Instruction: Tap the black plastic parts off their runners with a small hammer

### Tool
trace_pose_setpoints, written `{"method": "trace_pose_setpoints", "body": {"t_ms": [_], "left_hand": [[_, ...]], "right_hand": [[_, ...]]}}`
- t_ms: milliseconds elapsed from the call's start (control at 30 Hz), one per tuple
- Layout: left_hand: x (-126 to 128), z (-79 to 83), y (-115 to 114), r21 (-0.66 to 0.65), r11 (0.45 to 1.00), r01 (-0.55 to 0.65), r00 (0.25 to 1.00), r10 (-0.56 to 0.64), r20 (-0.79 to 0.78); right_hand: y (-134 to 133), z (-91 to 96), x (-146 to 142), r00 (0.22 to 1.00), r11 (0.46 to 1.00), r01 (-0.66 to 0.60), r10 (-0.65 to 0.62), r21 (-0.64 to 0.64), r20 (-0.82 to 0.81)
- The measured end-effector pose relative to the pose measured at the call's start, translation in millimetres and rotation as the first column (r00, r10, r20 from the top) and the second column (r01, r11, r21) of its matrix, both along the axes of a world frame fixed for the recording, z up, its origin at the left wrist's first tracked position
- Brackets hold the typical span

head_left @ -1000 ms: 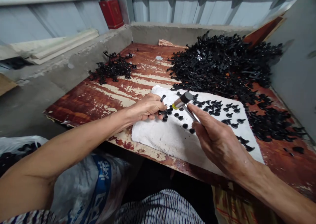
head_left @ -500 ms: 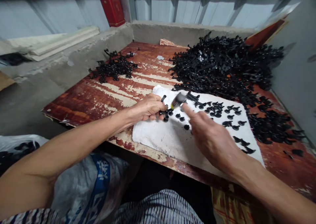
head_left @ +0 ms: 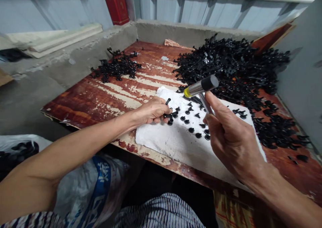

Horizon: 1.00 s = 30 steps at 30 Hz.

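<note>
Hammer (head_left: pixel 201 87): handle closed in my right hand (head_left: pixel 230 132), head raised above white cloth (head_left: pixel 161 137). Black piece (head_left: pixel 169 116): apparently pinched in my left hand (head_left: pixel 155 110), forearm stretched forward.

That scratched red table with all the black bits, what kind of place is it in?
Probably a small workshop: the big heap of black parts, the hammer in the right hand and the ridged metal wall suggest it.

Hammer (head_left: pixel 201 86) silver, black, yellow; small parts (head_left: pixel 191 130) black; cloth (head_left: pixel 161 139) white.
</note>
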<state>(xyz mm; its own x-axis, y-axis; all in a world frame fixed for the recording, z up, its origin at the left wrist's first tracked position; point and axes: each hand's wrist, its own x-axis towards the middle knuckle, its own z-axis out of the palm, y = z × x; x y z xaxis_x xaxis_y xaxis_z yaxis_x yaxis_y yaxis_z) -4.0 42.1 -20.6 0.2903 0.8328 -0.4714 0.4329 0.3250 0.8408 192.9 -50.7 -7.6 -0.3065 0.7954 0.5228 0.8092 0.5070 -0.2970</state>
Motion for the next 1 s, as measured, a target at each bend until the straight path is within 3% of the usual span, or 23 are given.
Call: {"method": "trace_pose_setpoints", "body": {"t_ms": [133,267,367,433,500,567,633,700,767,1000], "left_hand": [[-1.0,-1.6,-0.5,0.035,0.999,0.001,1.000,-0.001,-0.013],[0.0,-0.9,-1.8,-0.003,1.000,-0.014,1.000,0.014,-0.005],[-0.1,3.9,-2.5,0.019,1.000,0.009,0.999,-0.008,-0.034],[-0.8,9.2,-2.9,0.017,0.999,0.035,0.998,-0.034,-0.056],[-1.7,13.9,-3.4,0.006,0.999,0.044,0.999,-0.044,-0.032],[-2.4,15.2,-3.4,0.025,0.998,0.055,0.998,-0.056,0.009],[-2.3,13.0,-2.8,0.083,0.992,0.096,0.995,-0.099,0.028],[-1.5,9.3,-1.8,0.139,0.976,0.166,0.985,-0.170,0.019],[-0.2,7.1,-1.0,0.190,0.954,0.231,0.972,-0.233,-0.013],[2.4,10.5,0.7,0.284,0.894,0.346,0.934,-0.299,-0.197]], "right_hand": [[-0.4,-1.2,0.5,0.983,0.987,0.002,0.027,-0.161,0.181],[0.4,-0.1,-1.0,0.996,0.998,0.027,-0.021,-0.063,0.089],[2.4,-1.0,-1.4,0.984,0.984,0.011,0.021,-0.177,0.175],[2.5,-0.6,0.8,0.993,0.971,-0.038,0.063,-0.237,0.097],[-0.8,2.0,4.3,0.994,0.968,-0.043,0.015,-0.246,-0.111],[-8.0,5.6,7.4,0.933,0.953,-0.018,-0.093,-0.304,-0.347],[-18.0,8.1,8.8,0.815,0.895,-0.045,-0.225,-0.444,-0.534],[-28.7,8.0,8.7,0.683,0.819,-0.105,-0.352,-0.564,-0.640],[-38.3,5.3,8.4,0.598,0.761,-0.155,-0.435,-0.630,-0.673],[-51.8,-10.4,14.8,0.568,0.719,-0.206,-0.465,-0.664,-0.679]]}}
